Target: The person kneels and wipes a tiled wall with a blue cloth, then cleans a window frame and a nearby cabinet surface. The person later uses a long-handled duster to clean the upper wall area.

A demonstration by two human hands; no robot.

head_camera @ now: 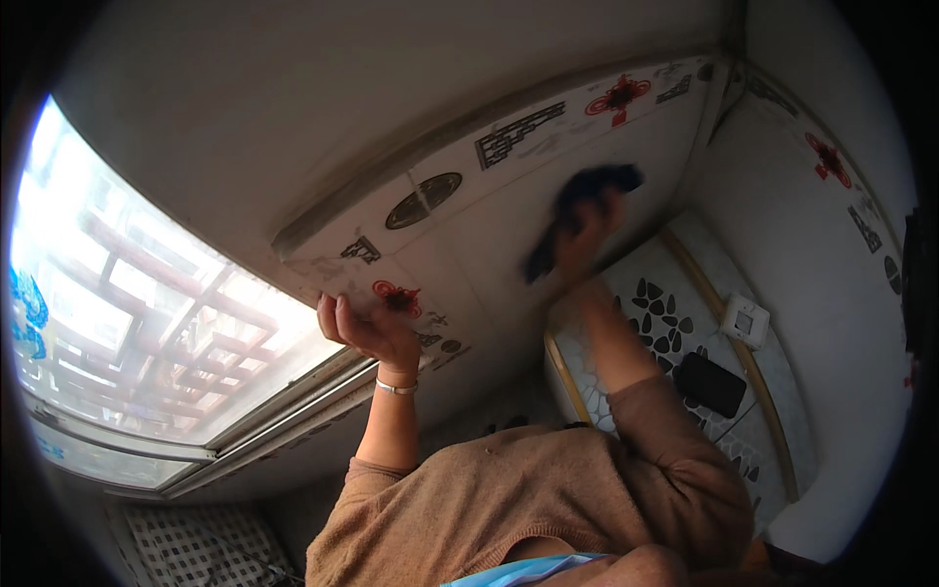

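My right hand is blurred and presses a dark navy cloth flat against the white tiled wall. Part of the cloth hangs out below the palm. At the wall's edge beside the window, my left hand rests with loosely curled fingers and nothing visible in them. Its fingertips lie close to a red knot motif on the tile. Along the tiles' upper band run a dark oval motif and a lattice motif. A dark grimy strip borders the tile top.
At left is a bright window with a metal frame. On the right, a pebble-patterned tiled surface with yellowish edging bears a black flat object and a small white device. Checked fabric lies at lower left.
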